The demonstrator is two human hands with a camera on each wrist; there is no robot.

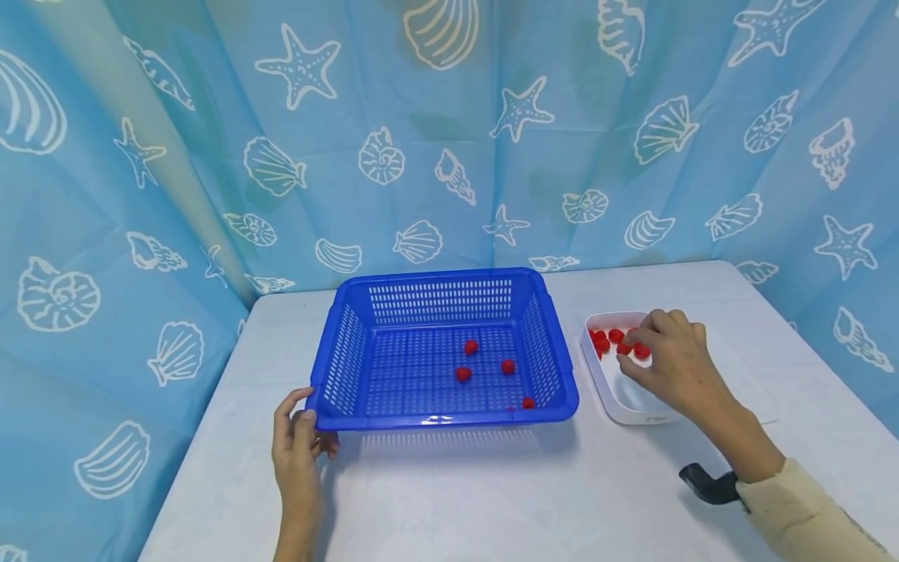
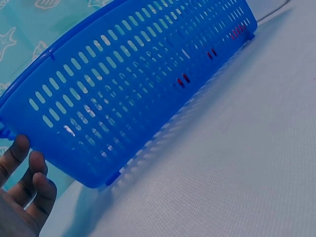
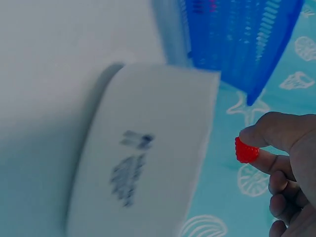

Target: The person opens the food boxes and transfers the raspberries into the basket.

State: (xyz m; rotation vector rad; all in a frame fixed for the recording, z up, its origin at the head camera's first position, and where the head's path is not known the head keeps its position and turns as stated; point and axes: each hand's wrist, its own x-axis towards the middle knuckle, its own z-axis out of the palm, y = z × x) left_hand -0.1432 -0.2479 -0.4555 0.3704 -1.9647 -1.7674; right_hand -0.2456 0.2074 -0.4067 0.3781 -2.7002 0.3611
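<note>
My left hand (image 1: 298, 445) grips the front left corner of a blue plastic basket (image 1: 442, 421), fingers at its rim. In the left wrist view its fingertips (image 2: 37, 163) lie against the basket's corner. Several red toy raspberries (image 1: 463, 374) lie on the basket floor, mostly in its right half. Over a white plastic box (image 1: 618, 414) on the right, my right hand (image 1: 677, 363) pinches one raspberry (image 3: 246, 150) between thumb and forefinger. More raspberries (image 1: 616, 336) are gathered at the far end of the box, partly hidden behind the hand.
Both containers stand on a table with a white cloth (image 1: 449, 499), the box just right of the basket. A blue curtain (image 1: 449, 117) with white shell and starfish prints hangs behind. A black curved piece (image 1: 709, 484) sticks out at the right wrist.
</note>
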